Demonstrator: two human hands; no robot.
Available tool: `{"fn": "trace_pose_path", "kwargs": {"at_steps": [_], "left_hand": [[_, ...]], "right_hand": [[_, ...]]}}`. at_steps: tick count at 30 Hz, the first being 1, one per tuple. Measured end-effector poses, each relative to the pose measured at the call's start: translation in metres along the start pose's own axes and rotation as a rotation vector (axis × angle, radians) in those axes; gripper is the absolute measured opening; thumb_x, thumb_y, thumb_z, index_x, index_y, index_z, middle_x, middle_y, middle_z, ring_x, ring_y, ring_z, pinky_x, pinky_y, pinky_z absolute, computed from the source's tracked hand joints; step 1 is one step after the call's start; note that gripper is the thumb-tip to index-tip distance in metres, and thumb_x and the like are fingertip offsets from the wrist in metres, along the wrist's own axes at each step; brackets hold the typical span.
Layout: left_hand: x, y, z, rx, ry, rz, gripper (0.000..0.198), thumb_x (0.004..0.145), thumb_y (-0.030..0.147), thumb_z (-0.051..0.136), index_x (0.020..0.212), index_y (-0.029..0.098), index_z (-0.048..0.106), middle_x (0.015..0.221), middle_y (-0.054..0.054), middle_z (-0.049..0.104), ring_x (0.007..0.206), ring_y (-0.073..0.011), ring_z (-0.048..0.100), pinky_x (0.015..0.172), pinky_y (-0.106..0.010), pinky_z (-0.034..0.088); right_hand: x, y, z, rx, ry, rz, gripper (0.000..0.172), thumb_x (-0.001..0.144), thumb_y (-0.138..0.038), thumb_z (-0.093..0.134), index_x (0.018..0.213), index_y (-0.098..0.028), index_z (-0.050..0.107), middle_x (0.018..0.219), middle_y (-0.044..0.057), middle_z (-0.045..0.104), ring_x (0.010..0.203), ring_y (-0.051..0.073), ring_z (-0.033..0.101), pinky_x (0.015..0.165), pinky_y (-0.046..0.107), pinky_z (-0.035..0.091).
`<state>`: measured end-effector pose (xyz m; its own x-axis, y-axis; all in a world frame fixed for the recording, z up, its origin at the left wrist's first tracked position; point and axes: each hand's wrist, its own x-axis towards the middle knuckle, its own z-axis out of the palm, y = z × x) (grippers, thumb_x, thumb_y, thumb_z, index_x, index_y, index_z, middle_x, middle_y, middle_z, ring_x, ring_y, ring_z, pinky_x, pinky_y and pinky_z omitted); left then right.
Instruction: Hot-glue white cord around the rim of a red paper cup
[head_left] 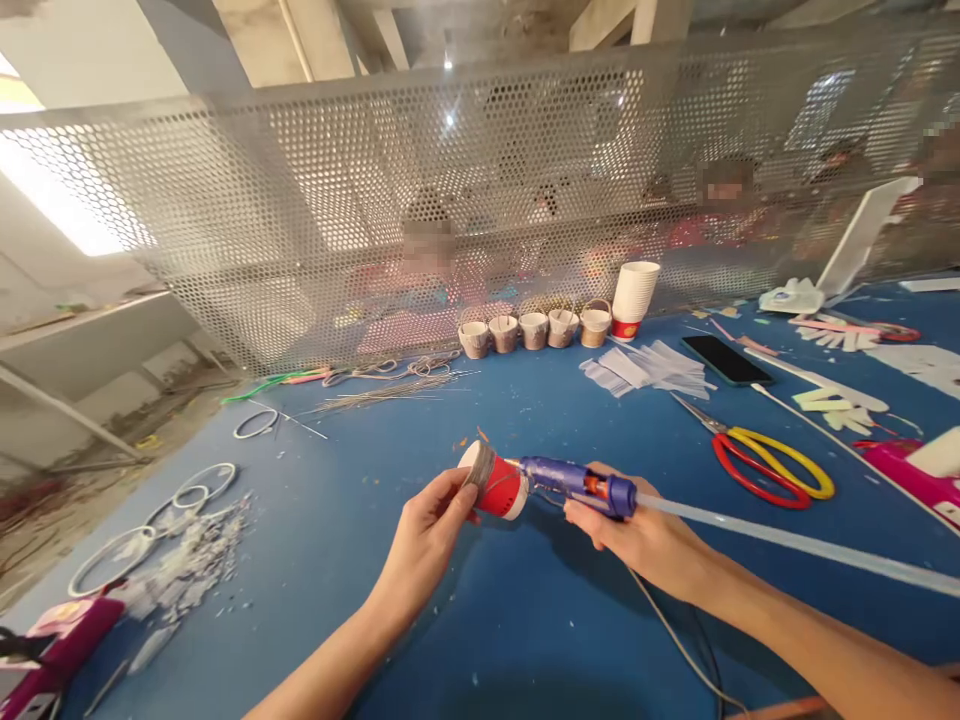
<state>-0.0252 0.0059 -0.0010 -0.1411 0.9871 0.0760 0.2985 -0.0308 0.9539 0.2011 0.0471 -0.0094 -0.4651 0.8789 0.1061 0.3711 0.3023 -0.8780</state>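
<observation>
A red paper cup [504,488] lies tilted on its side in my left hand [435,520], whose fingers and thumb close round its rim end. Greyish cord [480,472] is wound about that end. In my right hand [637,530] is a blue hot glue gun [562,476], its nozzle at the cup's side; I cannot tell whether it touches. From the gun's rear a long translucent glue stick [795,550] runs off to the right. A cable hangs below the gun.
Behind stand several small wrapped cups [534,331] and a stack of paper cups [636,298] along a perforated metal screen [337,220]. White strips [649,368], a phone [726,360] and red-and-yellow scissors [765,465] lie right. White rings [150,525] and scraps [199,560] lie left. People sit beyond the screen.
</observation>
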Motion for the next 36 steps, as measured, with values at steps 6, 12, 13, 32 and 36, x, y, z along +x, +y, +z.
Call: {"fn": "trace_pose_path", "kwargs": {"at_steps": [6, 12, 13, 32, 36], "left_hand": [[-0.002, 0.002, 0.008, -0.051, -0.066, -0.020, 0.023, 0.078, 0.030, 0.058, 0.094, 0.017, 0.069, 0.085, -0.002, 0.070, 0.073, -0.0157, 0.059, 0.067, -0.024, 0.047], [-0.006, 0.005, 0.015, -0.086, -0.078, -0.033, 0.024, 0.074, 0.030, 0.061, 0.093, 0.017, 0.069, 0.081, -0.002, 0.070, 0.069, -0.0156, 0.059, 0.063, -0.024, 0.048], [-0.006, 0.005, 0.015, -0.090, -0.069, -0.034, 0.024, 0.073, 0.030, 0.062, 0.092, 0.017, 0.069, 0.080, -0.002, 0.070, 0.068, -0.0155, 0.059, 0.062, -0.024, 0.048], [-0.005, -0.001, 0.016, -0.251, 0.102, -0.024, 0.024, 0.077, 0.033, 0.064, 0.093, 0.014, 0.065, 0.085, -0.005, 0.070, 0.075, -0.0169, 0.062, 0.073, -0.029, 0.051], [-0.004, -0.004, 0.014, -0.153, 0.144, 0.008, 0.025, 0.076, 0.034, 0.063, 0.093, 0.015, 0.065, 0.083, -0.003, 0.069, 0.074, -0.0168, 0.061, 0.071, -0.028, 0.050]], "right_hand": [[0.005, 0.013, 0.023, 0.123, 0.180, -0.076, 0.017, 0.083, -0.035, 0.057, 0.091, -0.021, 0.053, 0.075, 0.000, 0.062, 0.061, 0.013, 0.056, 0.058, 0.023, 0.047], [0.014, 0.017, 0.032, 0.164, 0.275, -0.063, 0.018, 0.079, -0.031, 0.062, 0.091, -0.020, 0.053, 0.084, 0.003, 0.065, 0.066, 0.014, 0.058, 0.061, 0.024, 0.048], [0.014, 0.015, 0.032, 0.172, 0.258, -0.054, 0.017, 0.079, -0.030, 0.061, 0.090, -0.020, 0.054, 0.081, 0.002, 0.065, 0.064, 0.013, 0.058, 0.059, 0.023, 0.048], [-0.013, 0.006, 0.029, -0.087, 0.245, -0.346, 0.010, 0.085, -0.028, 0.054, 0.094, -0.023, 0.053, 0.075, 0.001, 0.066, 0.059, 0.013, 0.061, 0.058, 0.022, 0.048], [-0.011, 0.002, 0.022, -0.092, 0.260, -0.244, 0.015, 0.087, -0.037, 0.053, 0.084, -0.023, 0.055, 0.058, -0.004, 0.059, 0.047, 0.011, 0.054, 0.049, 0.021, 0.045]]}}
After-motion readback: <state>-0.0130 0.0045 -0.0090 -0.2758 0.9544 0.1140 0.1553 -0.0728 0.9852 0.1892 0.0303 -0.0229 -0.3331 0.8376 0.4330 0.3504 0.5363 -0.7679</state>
